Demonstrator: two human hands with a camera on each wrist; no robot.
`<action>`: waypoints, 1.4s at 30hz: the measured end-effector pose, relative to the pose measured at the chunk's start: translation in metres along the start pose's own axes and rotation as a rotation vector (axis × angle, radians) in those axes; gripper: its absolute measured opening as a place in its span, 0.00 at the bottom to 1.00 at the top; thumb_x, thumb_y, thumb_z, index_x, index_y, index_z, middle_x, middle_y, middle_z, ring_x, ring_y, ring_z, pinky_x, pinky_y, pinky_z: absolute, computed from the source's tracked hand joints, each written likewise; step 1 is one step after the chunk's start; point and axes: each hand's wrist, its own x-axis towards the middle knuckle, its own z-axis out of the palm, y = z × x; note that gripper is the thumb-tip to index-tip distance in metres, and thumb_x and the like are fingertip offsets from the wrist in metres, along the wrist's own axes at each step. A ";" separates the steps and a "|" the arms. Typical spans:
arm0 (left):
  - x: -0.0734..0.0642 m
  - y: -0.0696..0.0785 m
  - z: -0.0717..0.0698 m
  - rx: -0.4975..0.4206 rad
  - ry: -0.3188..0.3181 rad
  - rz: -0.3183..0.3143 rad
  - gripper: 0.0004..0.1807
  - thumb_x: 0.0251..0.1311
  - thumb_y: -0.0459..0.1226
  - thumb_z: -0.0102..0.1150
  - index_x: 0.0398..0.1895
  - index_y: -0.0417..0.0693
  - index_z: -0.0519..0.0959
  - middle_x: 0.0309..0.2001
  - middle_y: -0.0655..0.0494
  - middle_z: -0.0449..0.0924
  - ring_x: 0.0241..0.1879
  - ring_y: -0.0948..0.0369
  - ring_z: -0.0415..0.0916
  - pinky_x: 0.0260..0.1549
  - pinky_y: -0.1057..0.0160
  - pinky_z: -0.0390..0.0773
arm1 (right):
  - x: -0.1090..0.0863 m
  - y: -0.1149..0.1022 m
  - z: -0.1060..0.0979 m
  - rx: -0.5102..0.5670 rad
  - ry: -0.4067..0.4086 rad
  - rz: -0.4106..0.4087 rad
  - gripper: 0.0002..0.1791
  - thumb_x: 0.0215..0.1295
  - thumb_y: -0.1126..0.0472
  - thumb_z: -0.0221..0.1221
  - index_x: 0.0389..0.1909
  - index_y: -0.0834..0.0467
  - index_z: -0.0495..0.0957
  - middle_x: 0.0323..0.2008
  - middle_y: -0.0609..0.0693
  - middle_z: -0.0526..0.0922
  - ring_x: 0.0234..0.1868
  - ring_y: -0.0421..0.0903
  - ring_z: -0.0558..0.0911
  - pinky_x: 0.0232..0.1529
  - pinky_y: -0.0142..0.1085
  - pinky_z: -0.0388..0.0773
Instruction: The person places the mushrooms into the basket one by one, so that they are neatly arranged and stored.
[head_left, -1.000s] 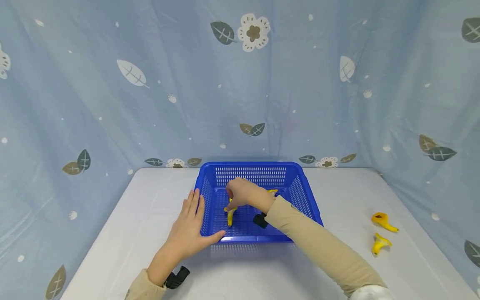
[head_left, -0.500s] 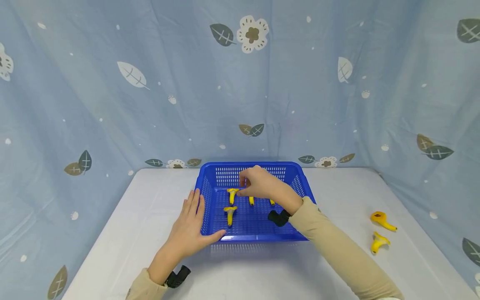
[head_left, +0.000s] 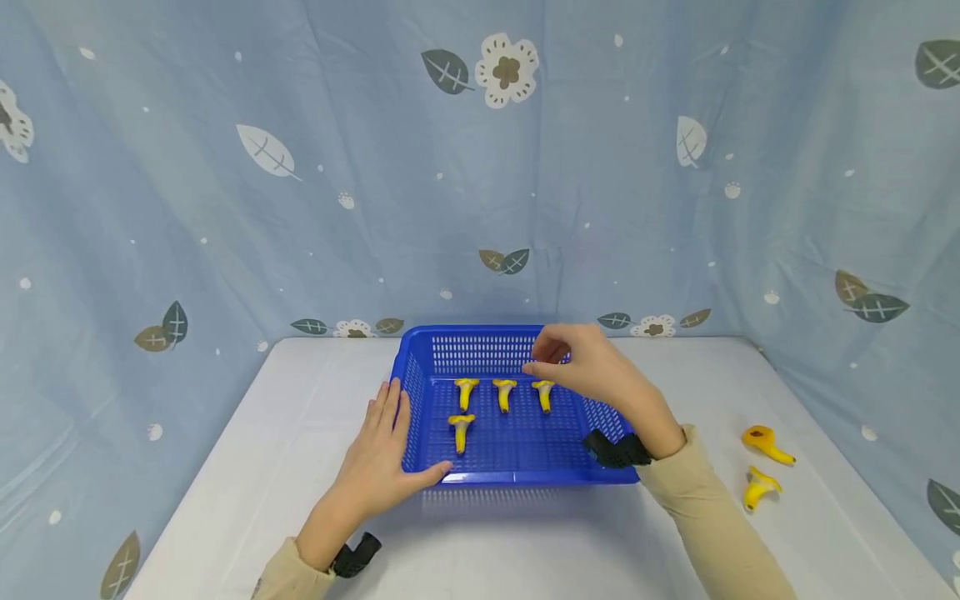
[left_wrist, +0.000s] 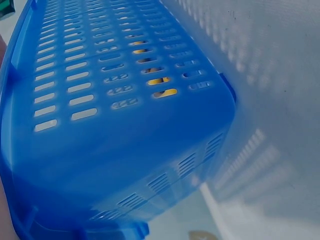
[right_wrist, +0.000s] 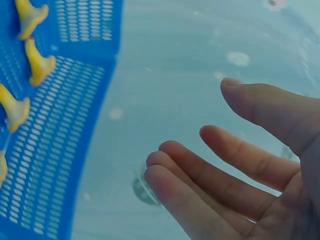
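A blue plastic basket (head_left: 480, 478) with slotted walls stands on the table. Inside, three yellow trumpet-shaped mushrooms, one of them the middle mushroom (head_left: 504, 395), lie in a back row with stems toward me. One more mushroom (head_left: 461, 433) lies in front of the leftmost. My left hand (head_left: 378, 462) rests on the basket's left rim, fingers straight, thumb along the front rim. Above the basket's back right part hovers my right hand (head_left: 592, 367), holding nothing; in the right wrist view its fingers (right_wrist: 220, 185) are loosely bent, with the thumb apart.
Two more mushrooms, an orange-yellow one (head_left: 767, 442) and a yellow one (head_left: 761, 488), lie on the white table (head_left: 697, 392) right of the basket. Behind the table hangs a blue patterned curtain (head_left: 360, 150).
My right hand has drawn back from the mushrooms at the left, moving rightward and up over the basket. The back row is now uncovered. My left hand has stayed on the rim.
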 end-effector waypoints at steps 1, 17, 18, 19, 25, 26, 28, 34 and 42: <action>0.000 0.000 0.000 -0.002 -0.007 -0.003 0.66 0.52 0.73 0.54 0.75 0.27 0.49 0.78 0.34 0.35 0.77 0.43 0.31 0.73 0.43 0.44 | -0.005 0.002 -0.003 0.000 0.020 0.003 0.07 0.63 0.55 0.68 0.34 0.54 0.82 0.31 0.44 0.83 0.34 0.42 0.81 0.39 0.39 0.81; 0.000 0.001 0.002 -0.003 0.020 0.005 0.66 0.51 0.73 0.55 0.75 0.27 0.50 0.78 0.34 0.37 0.77 0.42 0.32 0.72 0.42 0.48 | -0.095 0.027 -0.042 -0.007 0.382 0.145 0.05 0.65 0.57 0.66 0.37 0.53 0.84 0.37 0.47 0.85 0.39 0.37 0.81 0.38 0.24 0.80; 0.000 0.002 0.002 -0.001 0.019 0.003 0.66 0.51 0.73 0.55 0.75 0.27 0.50 0.78 0.34 0.37 0.77 0.42 0.33 0.72 0.42 0.48 | -0.099 0.031 -0.043 -0.013 0.404 0.146 0.04 0.65 0.57 0.66 0.37 0.53 0.85 0.37 0.47 0.85 0.38 0.35 0.80 0.37 0.23 0.79; 0.000 0.002 0.002 0.000 0.019 0.002 0.66 0.51 0.73 0.55 0.75 0.27 0.50 0.78 0.34 0.37 0.77 0.42 0.33 0.72 0.42 0.48 | -0.103 0.035 -0.044 -0.020 0.425 0.151 0.04 0.65 0.58 0.65 0.37 0.53 0.85 0.36 0.46 0.85 0.38 0.34 0.80 0.36 0.23 0.79; -0.001 0.003 0.000 -0.005 0.009 -0.011 0.66 0.52 0.72 0.55 0.75 0.28 0.50 0.78 0.35 0.37 0.77 0.42 0.33 0.72 0.42 0.48 | -0.125 0.064 -0.052 -0.028 0.502 0.222 0.06 0.66 0.59 0.65 0.38 0.57 0.84 0.32 0.38 0.84 0.33 0.30 0.80 0.34 0.20 0.75; -0.001 0.003 0.000 -0.005 0.010 -0.009 0.66 0.52 0.72 0.56 0.75 0.27 0.50 0.78 0.34 0.37 0.77 0.42 0.33 0.72 0.42 0.48 | -0.128 0.069 -0.053 -0.018 0.510 0.231 0.07 0.66 0.59 0.64 0.39 0.59 0.84 0.32 0.37 0.84 0.33 0.30 0.80 0.34 0.19 0.75; -0.001 0.003 0.000 -0.004 0.007 -0.009 0.66 0.52 0.72 0.55 0.75 0.28 0.50 0.78 0.34 0.36 0.77 0.42 0.33 0.72 0.42 0.48 | -0.134 0.079 -0.057 0.011 0.529 0.243 0.07 0.66 0.61 0.64 0.40 0.61 0.83 0.32 0.36 0.84 0.32 0.30 0.81 0.34 0.19 0.75; -0.002 0.002 0.000 -0.010 0.015 -0.002 0.65 0.52 0.72 0.55 0.75 0.27 0.50 0.78 0.34 0.37 0.77 0.42 0.33 0.72 0.41 0.48 | -0.152 0.109 -0.068 0.124 0.572 0.305 0.08 0.67 0.63 0.63 0.41 0.64 0.82 0.31 0.36 0.86 0.30 0.30 0.83 0.33 0.20 0.78; -0.002 0.002 0.000 -0.011 0.020 0.000 0.66 0.52 0.72 0.56 0.75 0.28 0.50 0.78 0.34 0.37 0.77 0.42 0.32 0.72 0.40 0.48 | -0.182 0.146 -0.080 0.027 0.525 0.478 0.16 0.70 0.57 0.61 0.44 0.68 0.79 0.29 0.23 0.79 0.27 0.27 0.79 0.28 0.20 0.77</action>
